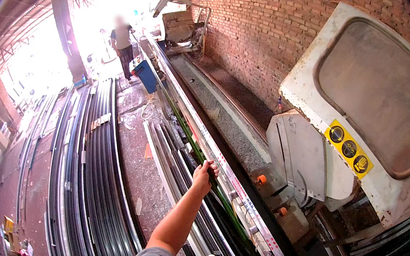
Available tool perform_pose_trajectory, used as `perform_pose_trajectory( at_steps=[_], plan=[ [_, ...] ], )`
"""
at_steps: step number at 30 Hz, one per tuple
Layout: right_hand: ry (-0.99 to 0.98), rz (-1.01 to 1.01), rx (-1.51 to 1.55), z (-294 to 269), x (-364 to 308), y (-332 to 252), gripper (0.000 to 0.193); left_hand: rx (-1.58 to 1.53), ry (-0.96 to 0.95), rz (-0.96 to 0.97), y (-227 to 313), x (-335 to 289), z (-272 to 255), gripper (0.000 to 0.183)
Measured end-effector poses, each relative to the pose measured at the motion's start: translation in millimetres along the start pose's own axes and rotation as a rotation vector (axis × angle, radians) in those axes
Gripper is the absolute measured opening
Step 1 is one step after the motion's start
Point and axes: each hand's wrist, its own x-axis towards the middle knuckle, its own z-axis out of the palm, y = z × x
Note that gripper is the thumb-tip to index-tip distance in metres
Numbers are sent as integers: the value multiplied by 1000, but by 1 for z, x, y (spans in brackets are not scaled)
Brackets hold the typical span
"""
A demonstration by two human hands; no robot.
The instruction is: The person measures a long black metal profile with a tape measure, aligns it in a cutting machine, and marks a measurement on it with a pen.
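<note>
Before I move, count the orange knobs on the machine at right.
2: the upper orange knob, left of the grey guard, and the lower orange knob, below and slightly right. Others may be hidden behind the machine.

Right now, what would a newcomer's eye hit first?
The big white hood with its yellow sticker, on the right in front of the brick wall. Then the curled left hand, mid-view at a bundle of long bars. On the left, a wide row of dark profiles sweeps along the floor.
</note>
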Motion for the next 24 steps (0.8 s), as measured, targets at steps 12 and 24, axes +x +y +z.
perform_pose_trajectory(
  at_steps=[12,24],
  plan=[
    [-125,21,-119,-10,4,19,40,-12,38,20,15,-11,-11,28],
    [-18,167,-249,10,-5,-45,48,-50,109,-138,-26,-37,-42,27]
  ],
)
